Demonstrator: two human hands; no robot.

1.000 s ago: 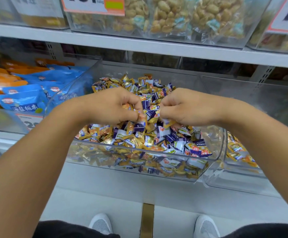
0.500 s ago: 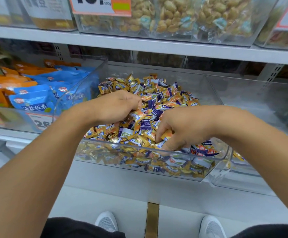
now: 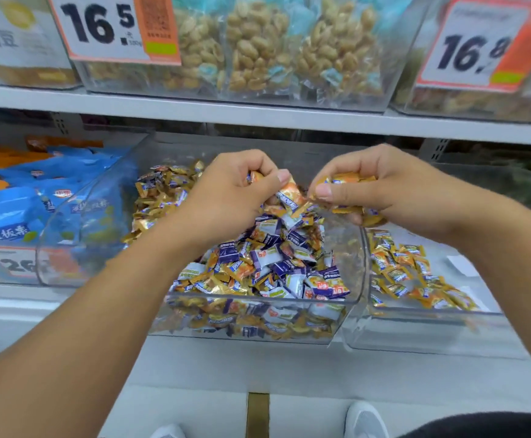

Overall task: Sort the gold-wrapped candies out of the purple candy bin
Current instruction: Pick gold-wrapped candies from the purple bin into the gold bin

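The clear purple candy bin (image 3: 257,314) on the shelf (image 3: 257,118) is heaped with mixed wrappers; the neighbouring bin (image 3: 431,330) holds sorted gold ones. Above the heap, the right hand (image 3: 393,191) clutches several gold-wrapped candies (image 3: 346,180), the left hand (image 3: 235,194) pinches one. They look light, crinkly and slippery; best pinched across the body.

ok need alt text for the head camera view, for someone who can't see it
Two bare hands, left hand and right hand, each hold gold-wrapped candies above a clear bin of mixed purple and gold candies. A neighbouring bin to the right holds only gold ones; bagged snacks fill the shelf above.
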